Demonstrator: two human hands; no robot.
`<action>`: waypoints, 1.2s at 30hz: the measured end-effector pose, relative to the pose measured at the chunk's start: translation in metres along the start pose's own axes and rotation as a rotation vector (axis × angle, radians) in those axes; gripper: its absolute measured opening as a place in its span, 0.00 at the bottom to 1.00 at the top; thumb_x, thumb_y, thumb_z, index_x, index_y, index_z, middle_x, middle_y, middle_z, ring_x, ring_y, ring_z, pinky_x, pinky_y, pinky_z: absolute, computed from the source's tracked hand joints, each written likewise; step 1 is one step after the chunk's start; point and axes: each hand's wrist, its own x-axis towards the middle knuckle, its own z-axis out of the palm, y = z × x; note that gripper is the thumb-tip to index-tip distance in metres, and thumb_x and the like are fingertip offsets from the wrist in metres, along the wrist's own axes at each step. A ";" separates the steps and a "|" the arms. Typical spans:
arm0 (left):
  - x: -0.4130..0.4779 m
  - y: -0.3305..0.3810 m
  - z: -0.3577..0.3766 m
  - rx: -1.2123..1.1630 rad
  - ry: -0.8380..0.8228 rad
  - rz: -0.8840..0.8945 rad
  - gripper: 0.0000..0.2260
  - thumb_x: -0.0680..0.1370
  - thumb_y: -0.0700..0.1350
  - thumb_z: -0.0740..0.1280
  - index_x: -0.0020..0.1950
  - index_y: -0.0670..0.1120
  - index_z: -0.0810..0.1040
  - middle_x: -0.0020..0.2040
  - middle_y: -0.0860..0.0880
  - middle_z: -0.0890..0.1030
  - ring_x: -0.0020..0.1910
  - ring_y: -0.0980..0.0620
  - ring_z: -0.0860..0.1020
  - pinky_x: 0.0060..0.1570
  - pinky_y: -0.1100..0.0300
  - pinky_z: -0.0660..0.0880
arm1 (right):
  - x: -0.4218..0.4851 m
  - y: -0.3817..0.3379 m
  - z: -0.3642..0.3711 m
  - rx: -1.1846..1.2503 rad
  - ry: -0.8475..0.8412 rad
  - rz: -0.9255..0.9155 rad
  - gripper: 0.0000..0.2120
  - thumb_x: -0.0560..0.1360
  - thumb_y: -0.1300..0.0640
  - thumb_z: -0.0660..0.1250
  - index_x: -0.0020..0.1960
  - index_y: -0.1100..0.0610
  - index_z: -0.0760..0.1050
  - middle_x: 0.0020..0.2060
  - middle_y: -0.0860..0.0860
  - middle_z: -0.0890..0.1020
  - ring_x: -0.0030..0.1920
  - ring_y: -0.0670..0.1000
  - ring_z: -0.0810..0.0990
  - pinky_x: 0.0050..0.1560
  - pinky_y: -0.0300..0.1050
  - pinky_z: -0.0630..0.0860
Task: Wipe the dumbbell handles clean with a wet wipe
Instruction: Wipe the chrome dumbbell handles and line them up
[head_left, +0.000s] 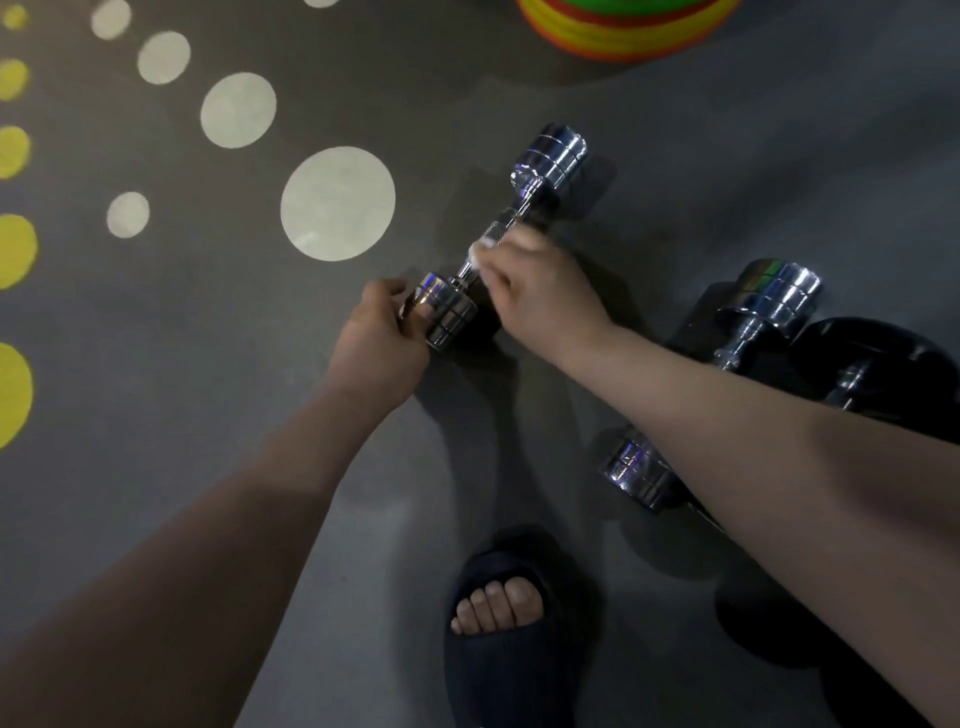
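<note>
Wiping a shiny dumbbell (500, 230) on the floor (218, 322)
The left grip (382, 338) curls round the dumbbell's near end, most likely so it cannot roll. The right grip (535, 291) pinches a white wipe (475, 255) against the handle, close to that end, to rub it clean. A second dumbbell (748, 332) lies to the right, partly under the arm, probably next in line

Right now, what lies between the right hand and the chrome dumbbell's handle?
In the head view, a white wet wipe lies there; the right hand holds it against the dumbbell handle.
</note>
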 end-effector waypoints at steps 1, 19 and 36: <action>0.000 0.000 0.000 -0.025 0.001 -0.003 0.18 0.83 0.50 0.63 0.72 0.46 0.69 0.59 0.47 0.81 0.61 0.42 0.78 0.55 0.56 0.70 | -0.005 -0.002 0.001 0.022 -0.042 -0.021 0.07 0.79 0.62 0.65 0.51 0.60 0.82 0.42 0.58 0.77 0.40 0.59 0.78 0.41 0.48 0.75; 0.016 -0.004 -0.013 -0.025 0.015 -0.020 0.11 0.83 0.49 0.63 0.62 0.47 0.78 0.49 0.51 0.79 0.51 0.49 0.77 0.46 0.63 0.65 | 0.029 0.010 -0.011 0.025 0.130 0.271 0.09 0.78 0.60 0.64 0.53 0.58 0.83 0.50 0.58 0.80 0.48 0.56 0.80 0.51 0.41 0.73; -0.003 0.009 -0.014 0.058 0.003 0.032 0.11 0.82 0.49 0.65 0.61 0.46 0.77 0.56 0.45 0.82 0.56 0.43 0.78 0.47 0.60 0.66 | 0.023 -0.021 -0.034 0.048 -0.213 0.323 0.10 0.79 0.60 0.66 0.54 0.60 0.84 0.51 0.57 0.84 0.52 0.54 0.82 0.56 0.42 0.74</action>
